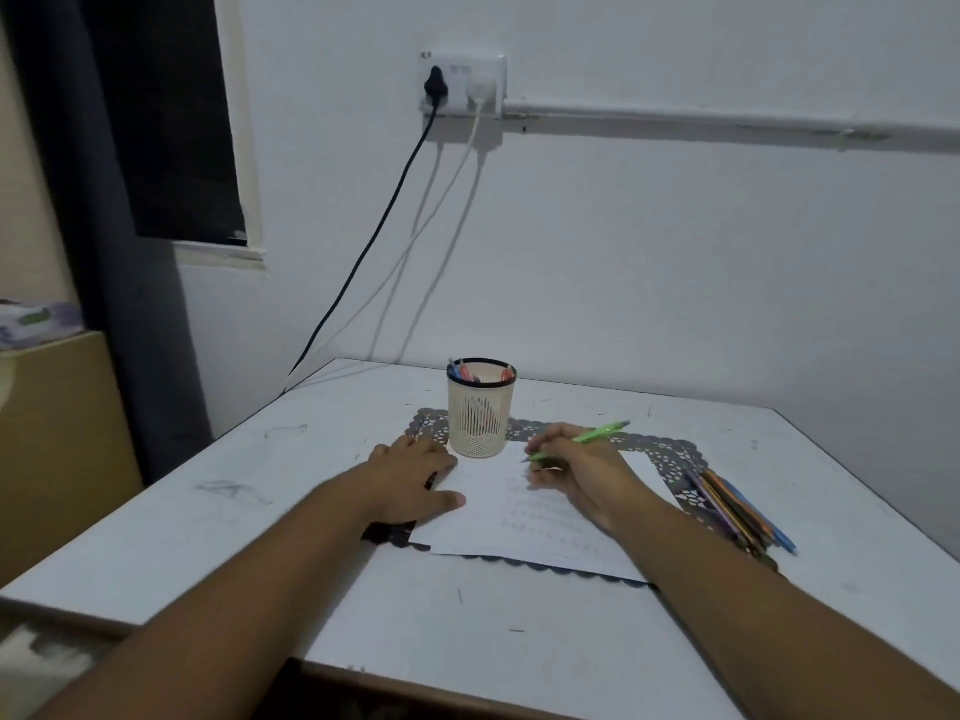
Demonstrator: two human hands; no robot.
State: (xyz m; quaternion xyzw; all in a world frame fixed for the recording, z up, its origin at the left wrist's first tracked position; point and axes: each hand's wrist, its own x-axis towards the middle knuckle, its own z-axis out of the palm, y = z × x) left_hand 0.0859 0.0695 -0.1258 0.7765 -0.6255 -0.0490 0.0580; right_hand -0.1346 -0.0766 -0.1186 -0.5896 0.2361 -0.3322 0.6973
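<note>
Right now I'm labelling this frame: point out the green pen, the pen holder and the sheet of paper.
green pen (597, 434): head view, mid barrel.
pen holder (480, 423): head view, slotted front wall.
sheet of paper (496, 527): head view, bare middle area.

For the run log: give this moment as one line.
right hand: grips green pen, tip at paper | left hand: flat on paper's edge | pen cup: upright behind paper | pencils: right of paper
</note>
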